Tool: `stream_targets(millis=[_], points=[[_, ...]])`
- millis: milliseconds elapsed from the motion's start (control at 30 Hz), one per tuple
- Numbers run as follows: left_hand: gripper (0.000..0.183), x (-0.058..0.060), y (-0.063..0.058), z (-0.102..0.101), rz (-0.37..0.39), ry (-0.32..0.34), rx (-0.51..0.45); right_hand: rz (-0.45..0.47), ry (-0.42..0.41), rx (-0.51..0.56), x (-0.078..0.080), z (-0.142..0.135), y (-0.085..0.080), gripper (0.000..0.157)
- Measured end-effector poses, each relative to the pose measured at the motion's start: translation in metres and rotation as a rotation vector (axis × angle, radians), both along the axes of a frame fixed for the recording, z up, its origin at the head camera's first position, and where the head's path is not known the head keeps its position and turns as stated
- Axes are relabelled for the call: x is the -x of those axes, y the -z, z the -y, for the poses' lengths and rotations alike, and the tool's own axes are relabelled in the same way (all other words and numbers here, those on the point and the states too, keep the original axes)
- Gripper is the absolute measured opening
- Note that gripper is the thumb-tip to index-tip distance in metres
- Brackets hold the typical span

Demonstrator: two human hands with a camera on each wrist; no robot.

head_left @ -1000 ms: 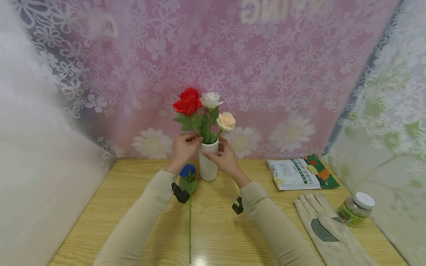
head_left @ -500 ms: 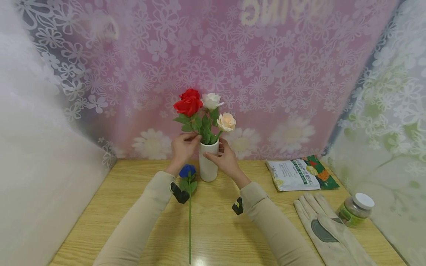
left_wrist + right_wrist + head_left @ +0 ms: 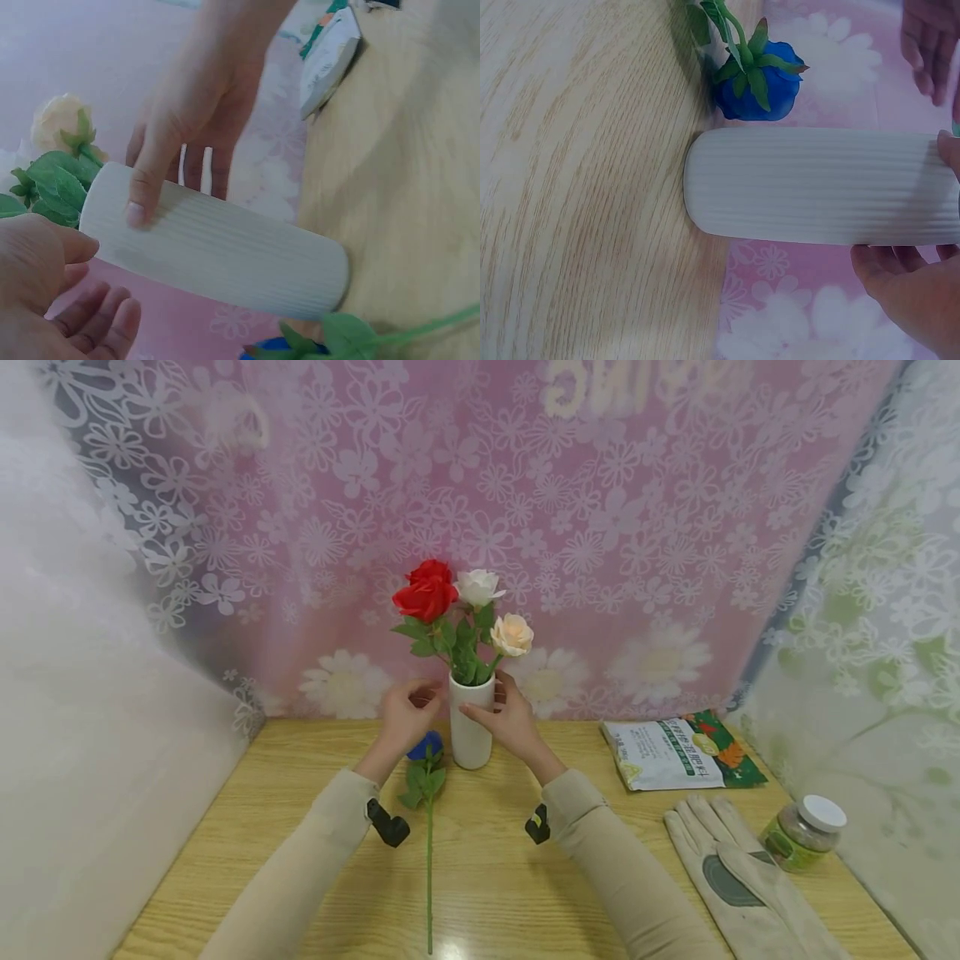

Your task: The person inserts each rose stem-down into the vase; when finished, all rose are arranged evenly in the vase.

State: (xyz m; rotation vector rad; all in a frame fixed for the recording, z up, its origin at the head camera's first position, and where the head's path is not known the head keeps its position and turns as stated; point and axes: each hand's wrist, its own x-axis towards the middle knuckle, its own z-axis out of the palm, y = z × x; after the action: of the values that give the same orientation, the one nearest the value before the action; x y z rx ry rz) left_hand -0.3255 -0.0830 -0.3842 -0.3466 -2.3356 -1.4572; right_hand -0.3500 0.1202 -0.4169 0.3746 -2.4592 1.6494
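A white ribbed vase (image 3: 471,727) stands upright on the table, and my right hand (image 3: 513,718) grips its upper part, thumb on the near side. Out of it rise a red rose (image 3: 426,592), a white rose (image 3: 478,587) and a cream rose (image 3: 512,635) with green leaves. To the left of the rim is my left hand (image 3: 407,714), its fingers loosely bent and holding nothing; the left wrist view shows it beside the vase mouth. A blue rose (image 3: 759,82) lies on the table left of the vase, its bloom partly behind my left hand in the head view.
On the right of the wooden table (image 3: 495,893) lie a white and green packet (image 3: 682,750) and a pair of pale work gloves (image 3: 738,868). Beside the gloves stands a white-lidded jar (image 3: 804,831). Flower-patterned curtains (image 3: 300,527) hang behind and at the sides.
My left hand has let go near the red rose's stem and moved down and left, off the vase mouth. The right hand keeps its grip on the vase.
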Motion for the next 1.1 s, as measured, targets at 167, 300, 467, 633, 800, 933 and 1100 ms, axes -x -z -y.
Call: stream_targets(millis=[167, 300, 467, 633, 800, 933, 1100], points=[[0.033, -0.010, 0.018, 0.011, 0.040, -0.001, 0.029, 0.004, -0.004, 0.000, 0.000, 0.000, 0.001, 0.095], [0.028, -0.019, 0.033, 0.022, 0.085, 0.026, 0.017, 0.017, -0.004, 0.010, 0.000, -0.001, 0.002, 0.094], [0.028, -0.035, 0.048, 0.035, 0.164, 0.030, 0.016, 0.031, -0.007, 0.009, 0.001, -0.001, 0.003, 0.094], [0.030, -0.052, 0.061, 0.042, 0.253, 0.028, -0.010, 0.021, -0.002, -0.008, 0.002, -0.002, 0.002, 0.093], [0.031, -0.064, 0.074, 0.047, 0.312, 0.036, -0.057, 0.016, -0.009, -0.010, 0.003, -0.002, 0.001, 0.094], [0.032, -0.073, 0.084, 0.048, 0.361, 0.061, -0.121, 0.021, -0.016, -0.011, 0.003, -0.002, 0.001, 0.095], [0.033, -0.079, 0.100, 0.050, 0.407, 0.096, -0.164, 0.017, -0.018, -0.012, 0.001, -0.001, -0.001, 0.095]])
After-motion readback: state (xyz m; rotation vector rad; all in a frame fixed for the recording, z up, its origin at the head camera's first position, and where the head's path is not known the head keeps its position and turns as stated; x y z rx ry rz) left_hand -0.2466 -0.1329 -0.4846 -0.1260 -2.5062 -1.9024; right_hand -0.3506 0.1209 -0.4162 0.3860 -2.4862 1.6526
